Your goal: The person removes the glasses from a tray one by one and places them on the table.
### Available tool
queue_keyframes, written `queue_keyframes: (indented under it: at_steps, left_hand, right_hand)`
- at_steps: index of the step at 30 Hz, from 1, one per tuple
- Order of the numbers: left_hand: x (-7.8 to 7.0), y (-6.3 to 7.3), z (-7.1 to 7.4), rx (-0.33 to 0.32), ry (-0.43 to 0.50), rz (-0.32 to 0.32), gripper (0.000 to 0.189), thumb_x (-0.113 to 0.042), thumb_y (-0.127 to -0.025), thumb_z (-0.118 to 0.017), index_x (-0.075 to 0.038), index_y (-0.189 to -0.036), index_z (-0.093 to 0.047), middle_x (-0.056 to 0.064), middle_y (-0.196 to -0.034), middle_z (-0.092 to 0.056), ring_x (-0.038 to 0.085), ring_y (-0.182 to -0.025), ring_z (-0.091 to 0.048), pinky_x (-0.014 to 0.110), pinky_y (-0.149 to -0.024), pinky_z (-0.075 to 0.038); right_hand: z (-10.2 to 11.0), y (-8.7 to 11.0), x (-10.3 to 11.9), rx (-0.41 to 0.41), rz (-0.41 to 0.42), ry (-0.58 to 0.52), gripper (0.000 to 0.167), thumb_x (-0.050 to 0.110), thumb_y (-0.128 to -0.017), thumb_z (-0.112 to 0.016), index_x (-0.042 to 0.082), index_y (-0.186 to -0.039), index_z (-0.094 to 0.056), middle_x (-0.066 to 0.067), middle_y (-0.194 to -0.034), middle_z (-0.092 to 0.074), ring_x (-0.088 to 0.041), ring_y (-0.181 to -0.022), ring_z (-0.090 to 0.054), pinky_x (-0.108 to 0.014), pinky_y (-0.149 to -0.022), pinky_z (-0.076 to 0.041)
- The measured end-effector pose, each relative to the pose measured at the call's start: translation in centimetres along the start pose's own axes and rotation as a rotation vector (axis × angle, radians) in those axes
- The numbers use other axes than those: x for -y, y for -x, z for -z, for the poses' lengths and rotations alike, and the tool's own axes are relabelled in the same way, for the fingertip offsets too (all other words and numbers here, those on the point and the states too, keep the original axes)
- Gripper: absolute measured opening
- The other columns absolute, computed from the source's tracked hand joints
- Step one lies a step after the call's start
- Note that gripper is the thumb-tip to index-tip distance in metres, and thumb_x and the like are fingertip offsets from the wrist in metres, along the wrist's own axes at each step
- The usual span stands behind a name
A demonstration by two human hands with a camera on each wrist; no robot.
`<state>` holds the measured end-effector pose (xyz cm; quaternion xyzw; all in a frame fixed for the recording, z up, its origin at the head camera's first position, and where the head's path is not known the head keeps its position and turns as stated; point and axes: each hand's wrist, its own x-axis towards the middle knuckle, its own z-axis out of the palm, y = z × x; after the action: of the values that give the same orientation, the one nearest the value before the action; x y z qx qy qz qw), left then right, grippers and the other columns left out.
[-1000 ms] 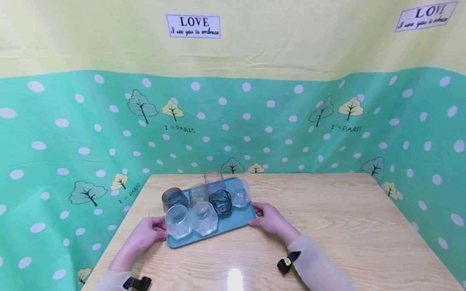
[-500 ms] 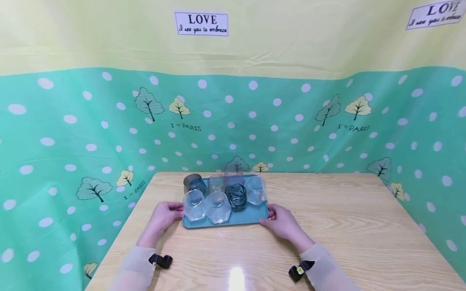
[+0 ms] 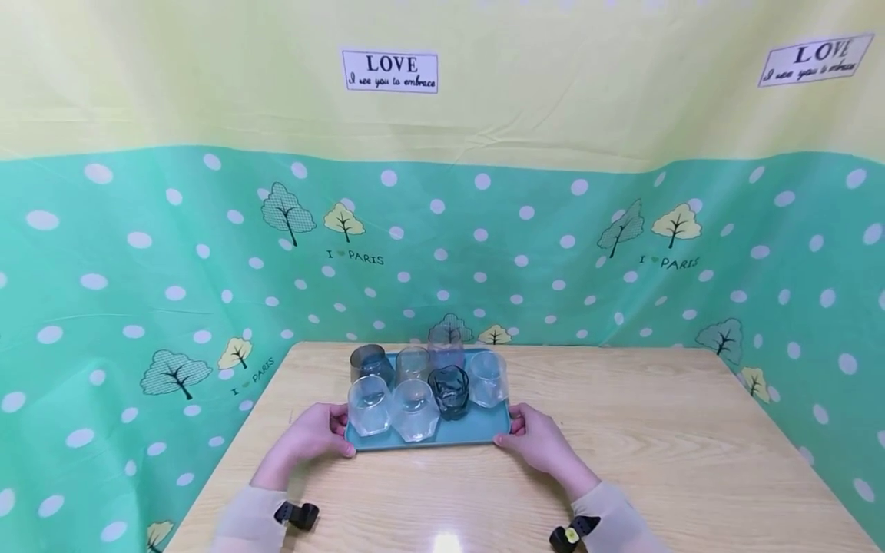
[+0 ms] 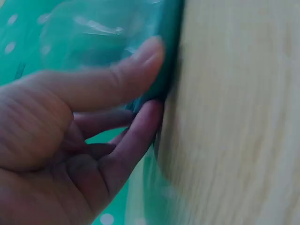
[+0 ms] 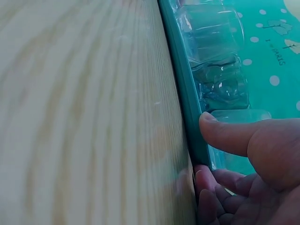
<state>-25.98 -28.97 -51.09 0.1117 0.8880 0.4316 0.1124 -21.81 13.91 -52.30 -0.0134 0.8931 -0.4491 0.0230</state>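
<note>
A teal rectangular tray (image 3: 484, 425) lies near the table's back left, its long side facing me. Several drinking glasses stand on it: two clear ones (image 3: 370, 407) at the front left, a dark crumpled-looking glass (image 3: 449, 393) beside them, a pale blue one (image 3: 488, 378) at the right, and smoky, greyish and pinkish ones behind. My left hand (image 3: 316, 432) grips the tray's left front corner; in the left wrist view its thumb (image 4: 136, 65) lies over the rim, fingers beneath. My right hand (image 3: 539, 438) holds the right end, thumb (image 5: 225, 133) on the rim and fingers curled below.
The light wooden table (image 3: 664, 438) extends to the right and in front of the tray. A green and yellow patterned cloth (image 3: 442, 223) hangs close behind the table and along its sides. Black cameras (image 3: 299, 514) are strapped to both wrists.
The tray, slanted a second ago with its left end nearer me, has swung straight, that end moving away and right. My left thumb has shifted onto the front corner. The glasses rode along.
</note>
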Motion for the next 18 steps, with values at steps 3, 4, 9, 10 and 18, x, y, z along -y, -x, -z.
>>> queue_keyframes:
  at_steps: [3, 4, 9, 10, 18]
  left_hand:
    - [0.0, -0.4, -0.7, -0.09, -0.044, 0.041, 0.079, 0.001, -0.064, -0.098, 0.014, -0.135, -0.065, 0.005, -0.09, -0.067, 0.019, -0.082, -0.062, 0.028, -0.072, -0.056]
    - [0.0, -0.5, -0.8, -0.11, -0.046, 0.056, 0.077, 0.002, -0.065, -0.097, 0.013, -0.134, -0.065, 0.005, -0.09, -0.067, 0.019, -0.082, -0.062, 0.029, -0.072, -0.056]
    - [0.1, -0.8, -1.2, -0.167, -0.039, 0.082, 0.071, 0.004, -0.07, -0.094, 0.014, -0.134, -0.065, 0.006, -0.09, -0.068, 0.021, -0.082, -0.062, 0.033, -0.074, -0.056]
    - [0.1, -0.8, -1.2, -0.174, -0.038, 0.086, 0.071, 0.004, -0.071, -0.093, 0.014, -0.135, -0.065, 0.006, -0.089, -0.067, 0.021, -0.082, -0.062, 0.033, -0.074, -0.055]
    - [0.2, -1.3, -1.6, -0.204, -0.037, 0.114, 0.07, 0.004, -0.078, -0.089, 0.013, -0.141, -0.06, 0.007, -0.093, -0.069, 0.021, -0.086, -0.062, 0.032, -0.075, -0.055]
  right_hand:
    - [0.0, -0.1, 0.1, 0.003, -0.004, 0.003, 0.058, 0.019, -0.09, -0.087, -0.005, -0.137, -0.062, -0.003, -0.095, -0.063, -0.019, -0.084, -0.058, -0.033, -0.073, -0.053]
    - [-0.1, -0.1, 0.0, 0.003, -0.004, 0.006, 0.058, 0.02, -0.09, -0.087, -0.005, -0.136, -0.062, -0.003, -0.095, -0.063, -0.018, -0.084, -0.058, -0.033, -0.073, -0.053]
    - [-0.3, -0.4, -0.1, -0.018, 0.002, 0.029, 0.057, 0.022, -0.088, -0.089, -0.003, -0.132, -0.064, -0.002, -0.093, -0.064, -0.018, -0.082, -0.058, -0.035, -0.073, -0.052]
    - [-0.3, -0.5, -0.1, -0.021, 0.005, 0.036, 0.056, 0.023, -0.088, -0.089, -0.003, -0.131, -0.064, -0.002, -0.093, -0.064, -0.018, -0.082, -0.057, -0.035, -0.073, -0.052]
    - [-0.1, -1.2, -0.4, -0.03, -0.004, 0.043, 0.056, 0.024, -0.088, -0.09, -0.001, -0.131, -0.065, -0.002, -0.094, -0.064, -0.019, -0.083, -0.058, -0.037, -0.075, -0.052]
